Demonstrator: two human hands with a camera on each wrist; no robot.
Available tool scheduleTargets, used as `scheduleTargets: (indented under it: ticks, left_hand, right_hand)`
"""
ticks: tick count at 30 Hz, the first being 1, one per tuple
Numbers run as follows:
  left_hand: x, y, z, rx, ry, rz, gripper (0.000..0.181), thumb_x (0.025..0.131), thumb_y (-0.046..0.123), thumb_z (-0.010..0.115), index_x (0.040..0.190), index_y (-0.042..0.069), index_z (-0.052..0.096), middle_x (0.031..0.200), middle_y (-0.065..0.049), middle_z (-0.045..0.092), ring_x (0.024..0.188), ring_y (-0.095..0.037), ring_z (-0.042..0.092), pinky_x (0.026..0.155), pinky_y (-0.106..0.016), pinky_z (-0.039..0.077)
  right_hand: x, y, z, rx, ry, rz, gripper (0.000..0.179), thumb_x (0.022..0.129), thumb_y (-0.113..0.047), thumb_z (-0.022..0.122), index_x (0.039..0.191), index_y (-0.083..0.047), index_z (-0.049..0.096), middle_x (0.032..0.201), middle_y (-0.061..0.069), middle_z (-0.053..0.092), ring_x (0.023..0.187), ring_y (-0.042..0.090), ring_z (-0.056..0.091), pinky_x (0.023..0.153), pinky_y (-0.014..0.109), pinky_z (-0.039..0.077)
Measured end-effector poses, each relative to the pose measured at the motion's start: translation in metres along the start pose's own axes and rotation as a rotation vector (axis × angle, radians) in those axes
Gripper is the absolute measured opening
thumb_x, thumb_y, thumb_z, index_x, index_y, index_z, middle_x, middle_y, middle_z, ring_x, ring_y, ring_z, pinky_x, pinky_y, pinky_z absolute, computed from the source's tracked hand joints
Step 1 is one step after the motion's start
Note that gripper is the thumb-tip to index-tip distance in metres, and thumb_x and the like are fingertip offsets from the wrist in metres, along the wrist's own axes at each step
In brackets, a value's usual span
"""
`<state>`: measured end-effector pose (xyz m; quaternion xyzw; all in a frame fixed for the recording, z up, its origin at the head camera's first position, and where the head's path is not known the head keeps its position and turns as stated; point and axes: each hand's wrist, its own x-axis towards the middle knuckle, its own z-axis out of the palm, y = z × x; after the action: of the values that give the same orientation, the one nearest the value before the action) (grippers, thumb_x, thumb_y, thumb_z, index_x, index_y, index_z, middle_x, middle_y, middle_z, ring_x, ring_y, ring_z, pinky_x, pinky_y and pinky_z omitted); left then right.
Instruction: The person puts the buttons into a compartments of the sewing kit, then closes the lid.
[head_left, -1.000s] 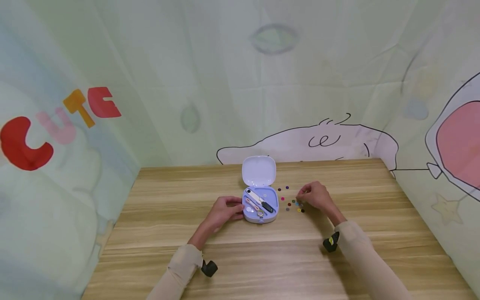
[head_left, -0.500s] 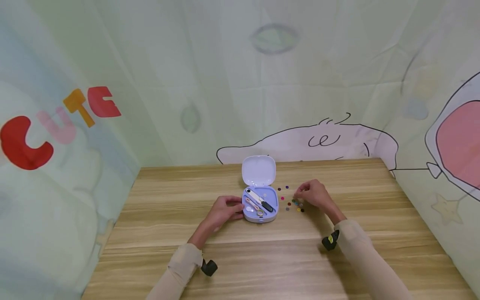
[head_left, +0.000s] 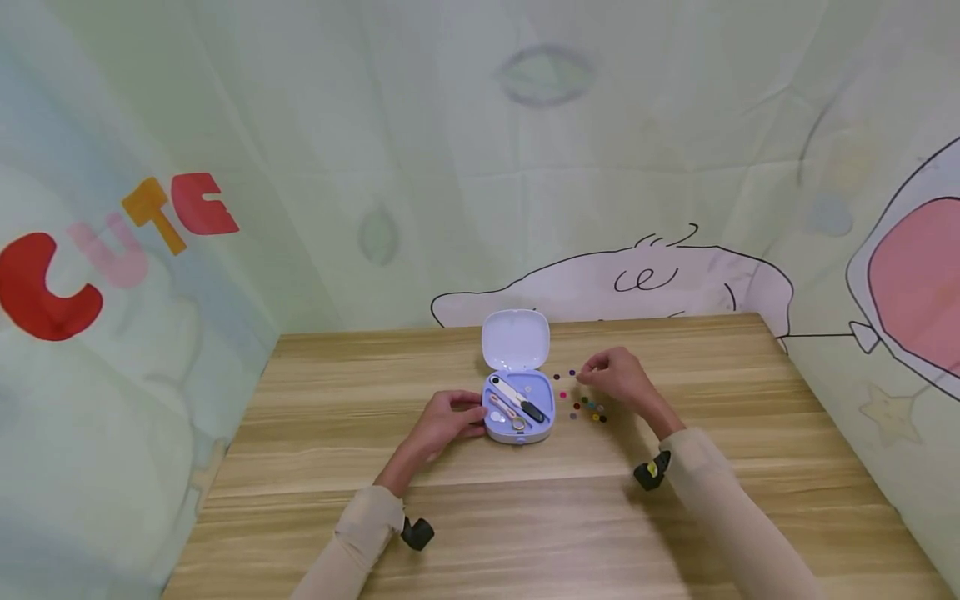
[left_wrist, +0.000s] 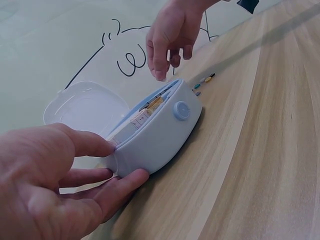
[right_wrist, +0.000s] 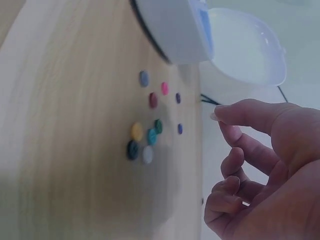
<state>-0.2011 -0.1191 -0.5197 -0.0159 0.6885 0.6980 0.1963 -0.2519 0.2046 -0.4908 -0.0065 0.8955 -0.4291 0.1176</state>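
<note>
A light-blue sewing box (head_left: 517, 435) stands on the table with its lid (head_left: 515, 339) raised. Inside lie a tool with a black handle (head_left: 533, 411), a pink-and-white tool (head_left: 503, 406), a small gold-rimmed disc (head_left: 518, 423) and, in the left wrist view, a rolled tape measure (left_wrist: 140, 120). My left hand (head_left: 442, 422) touches the box's left side with relaxed fingers. My right hand (head_left: 618, 379) is raised right of the box; thumb and forefinger pinch a small pale button (right_wrist: 214, 116), mostly hidden. Below it lie several loose coloured buttons, among them a yellow button (right_wrist: 137, 131) and a pink button (right_wrist: 164, 88).
The wooden table (head_left: 480, 533) reaches back to a printed cloth backdrop (head_left: 450, 167). A small dark wrist camera (head_left: 417, 534) sits at the left cuff, and another wrist camera (head_left: 651, 471) at the right cuff.
My right hand has lifted from the button pile and moved left and away from me, towards the box. The left hand and the box stay in place.
</note>
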Motion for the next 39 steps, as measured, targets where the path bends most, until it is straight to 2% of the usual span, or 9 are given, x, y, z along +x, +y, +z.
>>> scheduleTargets:
  ticks: [4,8,22,31,39]
  left_hand:
    - [-0.001,0.0,-0.001,0.001,-0.005,-0.002,0.035,0.101,-0.005,0.063,0.132,-0.018,0.055,0.124,-0.029,0.059,0.1,-0.025,0.067,0.093,-0.042,0.062]
    - [0.0,0.0,-0.001,-0.003,-0.005,-0.004,0.034,0.101,-0.005,0.062,0.132,-0.017,0.055,0.124,-0.029,0.059,0.1,-0.024,0.067,0.094,-0.042,0.062]
    - [0.0,0.0,0.001,-0.018,0.006,-0.001,0.032,0.1,-0.007,0.063,0.129,-0.018,0.057,0.12,-0.028,0.061,0.097,-0.023,0.067,0.091,-0.039,0.063]
    - [0.001,0.0,0.0,-0.006,0.008,-0.007,0.032,0.1,-0.006,0.062,0.13,-0.017,0.057,0.121,-0.028,0.061,0.097,-0.023,0.068,0.092,-0.04,0.063]
    - [0.0,0.0,0.001,0.003,0.018,-0.011,0.031,0.1,-0.006,0.063,0.13,-0.016,0.058,0.121,-0.027,0.062,0.099,-0.025,0.068,0.09,-0.04,0.063]
  right_hand:
    - [-0.001,-0.01,0.001,0.001,-0.009,-0.046,0.016,0.095,-0.022,0.075,0.094,-0.006,0.078,0.09,0.007,0.065,0.088,0.023,0.053,0.07,0.031,0.045]
    - [-0.001,-0.019,0.003,0.003,-0.012,-0.07,0.015,0.096,-0.021,0.075,0.096,-0.007,0.078,0.091,0.006,0.066,0.089,0.024,0.053,0.071,0.032,0.045]
    - [-0.001,-0.04,0.016,0.037,-0.047,-0.047,0.016,0.097,-0.022,0.076,0.101,-0.006,0.078,0.098,0.008,0.07,0.091,0.025,0.057,0.076,0.031,0.05]
    - [0.002,-0.044,0.028,0.069,-0.072,-0.043,0.015,0.093,-0.022,0.08,0.096,-0.008,0.079,0.094,0.007,0.066,0.087,0.023,0.054,0.067,0.029,0.046]
    - [0.002,-0.047,0.036,0.061,-0.088,-0.035,0.014,0.092,-0.022,0.08,0.096,-0.009,0.079,0.091,0.006,0.063,0.084,0.023,0.053,0.065,0.029,0.044]
